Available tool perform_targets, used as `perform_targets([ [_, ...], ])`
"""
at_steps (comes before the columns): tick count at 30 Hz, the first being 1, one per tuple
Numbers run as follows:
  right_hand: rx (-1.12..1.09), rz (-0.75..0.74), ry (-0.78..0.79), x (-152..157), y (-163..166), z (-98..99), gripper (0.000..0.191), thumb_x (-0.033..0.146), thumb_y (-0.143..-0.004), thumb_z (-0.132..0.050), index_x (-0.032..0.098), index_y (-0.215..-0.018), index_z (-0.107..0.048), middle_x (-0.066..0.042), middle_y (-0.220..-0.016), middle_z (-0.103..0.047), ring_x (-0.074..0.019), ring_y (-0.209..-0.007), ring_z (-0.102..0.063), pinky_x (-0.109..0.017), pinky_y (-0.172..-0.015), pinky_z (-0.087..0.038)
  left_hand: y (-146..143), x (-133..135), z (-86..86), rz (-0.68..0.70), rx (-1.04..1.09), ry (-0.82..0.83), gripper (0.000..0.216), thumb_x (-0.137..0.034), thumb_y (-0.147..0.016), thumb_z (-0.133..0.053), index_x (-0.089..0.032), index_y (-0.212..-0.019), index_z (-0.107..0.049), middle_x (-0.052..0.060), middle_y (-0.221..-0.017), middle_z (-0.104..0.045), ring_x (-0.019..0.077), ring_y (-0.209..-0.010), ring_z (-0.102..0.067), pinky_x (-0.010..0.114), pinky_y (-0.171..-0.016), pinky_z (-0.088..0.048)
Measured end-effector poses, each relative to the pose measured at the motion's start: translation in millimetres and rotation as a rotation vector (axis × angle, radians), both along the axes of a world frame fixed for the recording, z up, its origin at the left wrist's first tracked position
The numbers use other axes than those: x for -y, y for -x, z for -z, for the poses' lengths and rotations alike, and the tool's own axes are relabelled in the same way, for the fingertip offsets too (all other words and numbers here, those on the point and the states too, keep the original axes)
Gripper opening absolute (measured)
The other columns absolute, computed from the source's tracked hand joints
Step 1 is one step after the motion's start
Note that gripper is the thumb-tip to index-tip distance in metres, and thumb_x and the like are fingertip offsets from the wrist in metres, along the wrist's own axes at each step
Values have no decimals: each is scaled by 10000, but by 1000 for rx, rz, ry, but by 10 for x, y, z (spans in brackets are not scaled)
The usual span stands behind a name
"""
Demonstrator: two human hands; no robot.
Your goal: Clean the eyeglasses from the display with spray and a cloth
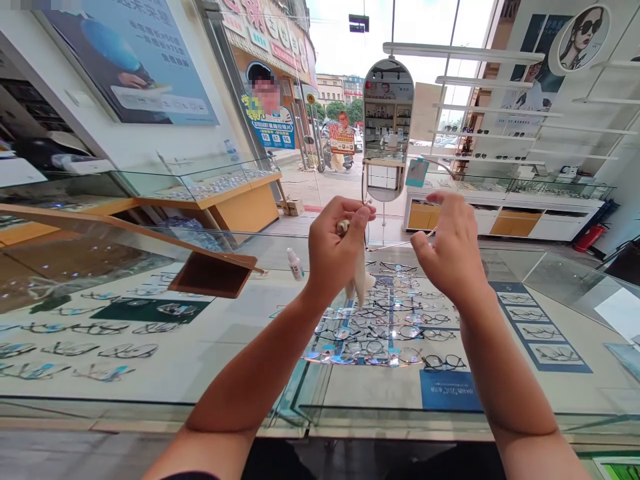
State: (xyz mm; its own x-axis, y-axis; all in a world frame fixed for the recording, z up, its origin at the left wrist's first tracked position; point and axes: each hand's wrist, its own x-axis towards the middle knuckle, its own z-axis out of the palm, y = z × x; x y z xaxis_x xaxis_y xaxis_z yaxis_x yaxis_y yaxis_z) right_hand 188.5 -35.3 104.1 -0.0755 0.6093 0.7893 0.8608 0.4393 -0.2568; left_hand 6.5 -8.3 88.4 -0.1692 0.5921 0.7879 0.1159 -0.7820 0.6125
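Left hand [334, 250] fisted on soft white cloth [361, 275], pinching thin wire glasses [363, 183]; right hand [450, 248] half-curled, fingertips gripping their temple

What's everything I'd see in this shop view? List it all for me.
thin wire-framed spectacles: one, pale metal, held up between both hands
soft white cloth: one, white, hanging from the left hand
small plastic dropper bottle: one, white with green label, upright on the counter
glass display counter: one, clear, below the hands
displayed spectacle frames: many, mostly dark, in rows under the glass
oval standing mirror: one, pale-framed, beyond the hands
red fire extinguisher: one, floor, far right
left hand: grip closed on cloth and spectacles
right hand: grip pinching the spectacles
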Motion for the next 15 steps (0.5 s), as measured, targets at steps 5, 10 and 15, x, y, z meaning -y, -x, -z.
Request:
perform_targets([
  [5,101,16,209,-55,2,56,489,256,-935,-500,143,-1410,-465,-205,-1417,-579,-396,-1347,-499,-597,-1142,-411,49,-69,-20,-22,146,-47,179,-362,-963,-722,-221,-865,-671,14,-915,-778,155,-862,-761,291,-829,-602],
  [10,238,-44,308,15,15,24,533,311,-942,-523,141,-1446,-502,-212,-1465,-580,-419,-1405,-472,-644,-1188,-377,82,-68,-28,-23,97,-104,182,-356,-968,-713,-220,-857,-665,5,-871,-765,152,-838,-761,285,-801,-591],
  [15,188,-93,204,107,95,-1,513,430,-1018,-511,169,-1458,-555,-199,-1484,-596,-426,-1424,-472,-663,-1198,-377,63,-31,-6,-8,-88,-66,126,-280,-949,-714,-221,-838,-718,24,-958,-776,157,-919,-729,297,-831,-561],
])
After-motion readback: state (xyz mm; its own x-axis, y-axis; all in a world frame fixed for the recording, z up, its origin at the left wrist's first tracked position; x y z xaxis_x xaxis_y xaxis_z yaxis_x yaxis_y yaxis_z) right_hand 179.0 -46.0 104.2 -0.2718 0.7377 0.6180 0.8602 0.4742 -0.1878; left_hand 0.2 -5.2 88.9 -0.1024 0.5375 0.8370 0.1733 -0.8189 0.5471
